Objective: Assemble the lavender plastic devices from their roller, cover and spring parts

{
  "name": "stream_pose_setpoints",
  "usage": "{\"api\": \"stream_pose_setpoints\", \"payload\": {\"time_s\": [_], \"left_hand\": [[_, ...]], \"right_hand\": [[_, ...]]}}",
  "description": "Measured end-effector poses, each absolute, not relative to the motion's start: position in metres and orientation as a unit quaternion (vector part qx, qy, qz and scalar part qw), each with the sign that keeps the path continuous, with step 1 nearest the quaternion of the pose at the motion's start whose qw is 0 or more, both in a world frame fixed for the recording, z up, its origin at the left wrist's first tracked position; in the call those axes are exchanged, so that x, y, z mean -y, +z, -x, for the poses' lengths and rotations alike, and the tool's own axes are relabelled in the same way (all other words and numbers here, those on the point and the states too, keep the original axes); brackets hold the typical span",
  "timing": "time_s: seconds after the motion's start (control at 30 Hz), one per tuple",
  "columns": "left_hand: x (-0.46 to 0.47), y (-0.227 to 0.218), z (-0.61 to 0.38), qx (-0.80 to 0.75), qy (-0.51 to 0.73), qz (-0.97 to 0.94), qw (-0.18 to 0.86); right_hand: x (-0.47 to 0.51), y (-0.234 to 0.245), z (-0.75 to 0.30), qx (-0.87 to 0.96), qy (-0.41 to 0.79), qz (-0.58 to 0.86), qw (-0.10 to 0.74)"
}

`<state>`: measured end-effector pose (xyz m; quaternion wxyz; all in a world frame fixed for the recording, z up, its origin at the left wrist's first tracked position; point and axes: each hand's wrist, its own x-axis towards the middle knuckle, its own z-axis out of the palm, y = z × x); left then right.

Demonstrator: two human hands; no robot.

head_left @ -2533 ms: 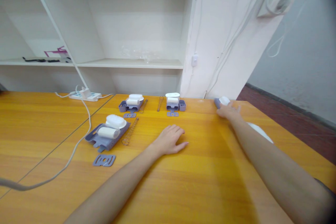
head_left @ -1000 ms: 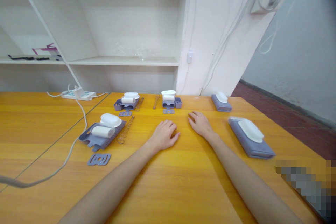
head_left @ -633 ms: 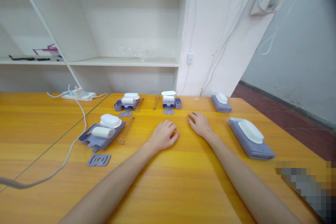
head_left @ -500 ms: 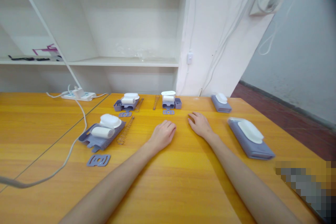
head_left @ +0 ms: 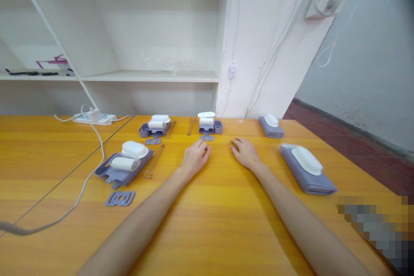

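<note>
My left hand (head_left: 194, 157) is over the table just in front of a flat purple slotted plate (head_left: 207, 138), thumb and index finger a little apart and nothing visible in it. Behind that plate stands a purple housing (head_left: 206, 129) with a white cylinder (head_left: 206, 121) and a white oval part (head_left: 206, 114), and a small purple box (head_left: 218, 127) beside it. My right hand (head_left: 245, 153) rests on the tabletop, thumb spread from the fingers, holding nothing. A thin coil spring (head_left: 191, 126) lies left of the middle set.
On the left lie two similar sets, the nearer with a purple housing (head_left: 124, 174), a slotted plate (head_left: 120, 198) and a coil spring (head_left: 154, 161). Two purple units with white tops (head_left: 308, 170) (head_left: 271, 128) are on the right. A cable (head_left: 86, 181) crosses the left side from a power strip (head_left: 95, 117).
My left hand has moved forward and slightly left, closer to the middle slotted plate, its thumb and index finger coming apart. My right hand has stayed in place.
</note>
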<state>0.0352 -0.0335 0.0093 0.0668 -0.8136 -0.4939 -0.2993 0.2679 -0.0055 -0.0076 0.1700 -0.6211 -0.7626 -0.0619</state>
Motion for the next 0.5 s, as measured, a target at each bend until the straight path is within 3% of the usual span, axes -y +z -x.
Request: {"api": "stream_pose_setpoints", "payload": {"time_s": [0.27, 0.5], "left_hand": [[0.02, 0.017, -0.041, 0.519, -0.254, 0.811, 0.096], [-0.014, 0.031, -0.052, 0.581, -0.296, 0.75, 0.117]], "right_hand": [[0.006, -0.007, -0.268, 0.76, -0.062, 0.622, 0.177], [0.006, -0.004, -0.267, 0.759, -0.056, 0.624, 0.175]]}}
